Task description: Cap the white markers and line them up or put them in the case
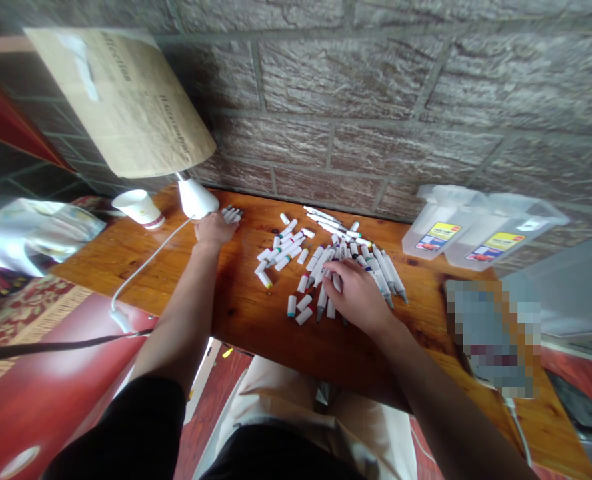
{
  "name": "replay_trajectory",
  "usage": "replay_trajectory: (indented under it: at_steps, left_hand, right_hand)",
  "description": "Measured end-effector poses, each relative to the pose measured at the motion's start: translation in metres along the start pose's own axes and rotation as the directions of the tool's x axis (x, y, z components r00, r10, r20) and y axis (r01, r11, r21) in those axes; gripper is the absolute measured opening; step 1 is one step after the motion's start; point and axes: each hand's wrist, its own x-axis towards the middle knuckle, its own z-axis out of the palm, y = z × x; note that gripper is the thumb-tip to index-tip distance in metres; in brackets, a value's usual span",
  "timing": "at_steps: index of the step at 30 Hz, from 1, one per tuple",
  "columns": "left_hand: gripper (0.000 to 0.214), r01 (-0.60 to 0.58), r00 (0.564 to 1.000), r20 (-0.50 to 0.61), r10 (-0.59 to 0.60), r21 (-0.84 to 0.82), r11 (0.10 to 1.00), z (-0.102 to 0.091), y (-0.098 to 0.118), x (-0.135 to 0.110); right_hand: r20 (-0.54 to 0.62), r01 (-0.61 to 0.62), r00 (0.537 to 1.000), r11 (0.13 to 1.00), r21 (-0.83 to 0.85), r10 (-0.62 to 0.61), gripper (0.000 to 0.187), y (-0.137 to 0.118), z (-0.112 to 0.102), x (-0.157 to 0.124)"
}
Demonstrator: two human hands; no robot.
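White markers (384, 267) with grey tips around the right hand's fingers (343, 267); white caps (304, 317) (one banded teal) to their left; orange-brown table (256, 313) beneath; grey-brown, brick-patterned wall (376, 87) beyond.

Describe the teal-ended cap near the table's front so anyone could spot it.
On the wooden table, find the marker pile under the right hand. Left of it, toward the person, sit three short white caps. Take the leftmost cap: its end is teal, unlike its two neighbours.

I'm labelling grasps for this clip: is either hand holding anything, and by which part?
Left hand covers the near side of a marker bunch; right hand is over the piled markers. Whether either grips cannot be told.
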Motion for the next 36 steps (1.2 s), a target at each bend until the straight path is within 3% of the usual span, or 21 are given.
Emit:
replay_trajectory:
  at_steps: [11, 19, 28, 36]
  left_hand:
    - [0.054, -0.058, 0.997, 0.060, 0.056, 0.021, 0.998, 0.006, -0.002, 0.005]
    - [0.068, -0.026, 0.998, 0.054, 0.024, 0.034, 0.999, 0.021, -0.001, 0.010]
    - [0.055, 0.015, 1.000, -0.012, -0.015, 0.042, 0.999, 0.013, 0.000, 0.005]
    - [0.054, 0.021, 1.000, -0.003, -0.020, 0.037, 0.999, 0.006, 0.001, 0.001]
  right_hand:
    - [0.015, -0.005, 1.000, 1.000, 0.009, 0.005, 0.032, -0.001, -0.001, 0.001]
    - [0.023, -0.008, 1.000, 1.000, -0.003, 0.008, 0.032, 0.000, -0.001, 0.001]
    - [0.008, -0.003, 1.000, 1.000, 0.016, 0.003, 0.027, 0.000, -0.002, 0.000]
    - [0.008, 0.003, 1.000, 1.000, 0.023, -0.003, 0.026, 0.001, -0.002, 0.000]
